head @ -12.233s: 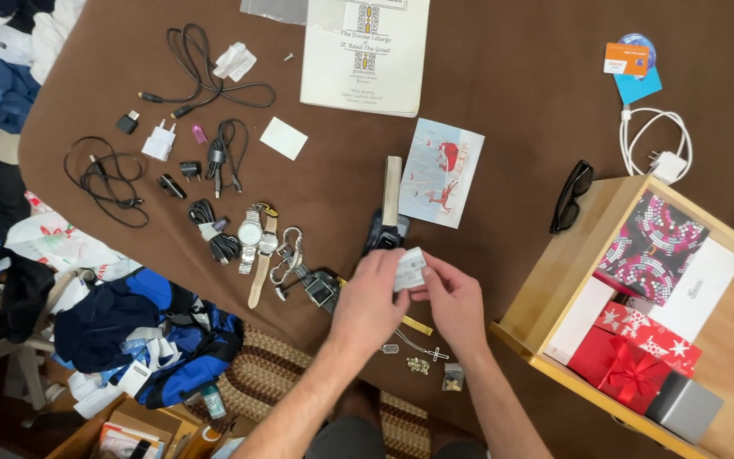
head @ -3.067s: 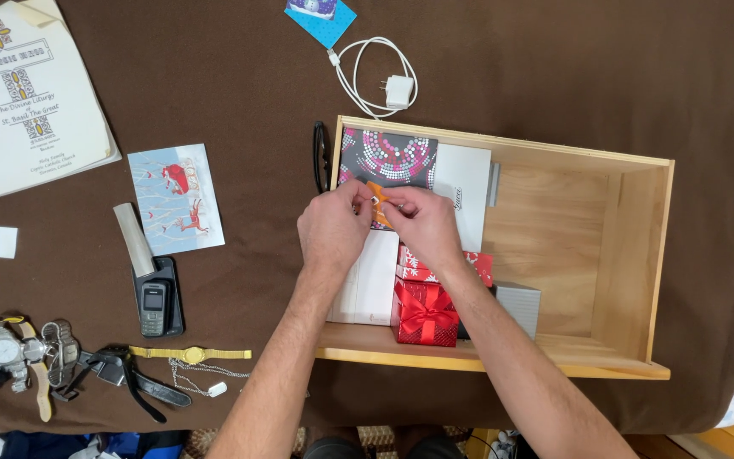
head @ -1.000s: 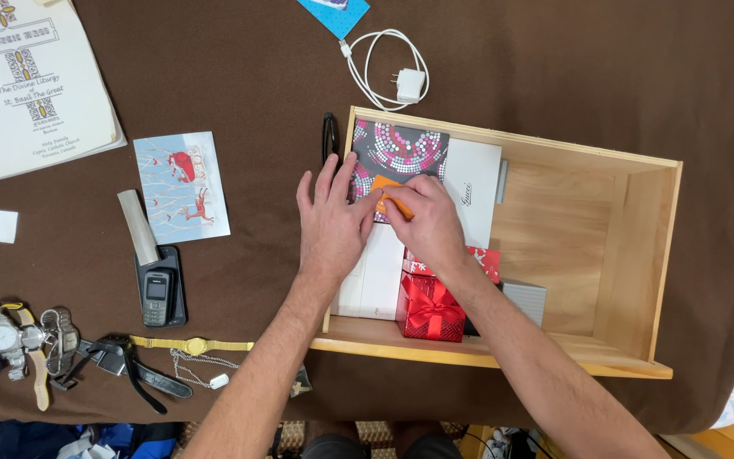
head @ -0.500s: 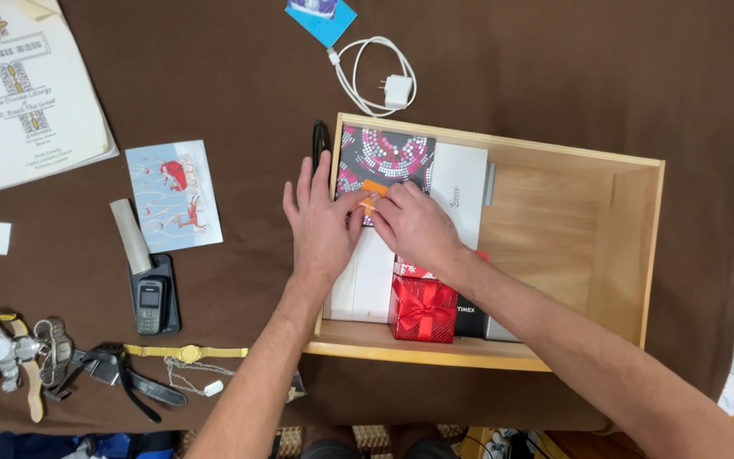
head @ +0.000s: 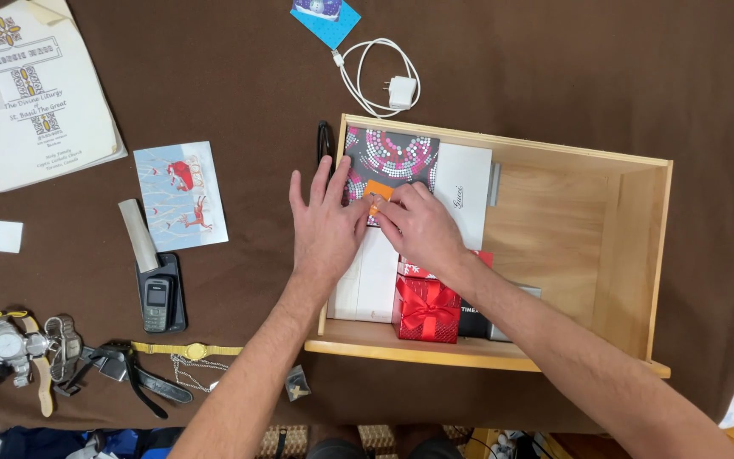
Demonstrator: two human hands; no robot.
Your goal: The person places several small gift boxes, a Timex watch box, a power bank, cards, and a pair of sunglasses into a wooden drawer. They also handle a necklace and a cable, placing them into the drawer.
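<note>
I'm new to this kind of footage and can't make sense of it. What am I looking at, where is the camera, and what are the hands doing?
There is no machine here: a person works with two bare hands, and one camera worn on the head looks straight down at them. The arms come in from the bottom edge.

A brown cloth covers the surface. On it sits a wooden drawer holding a patterned box, a white box and a red gift box with a bow.

The left hand lies flat with spread fingers at the drawer's left edge. The right hand meets it over the patterned box, and both touch a small orange card there.

Left of the drawer lie a booklet, a picture card, an old phone and watches; above it, a white charger.
</note>
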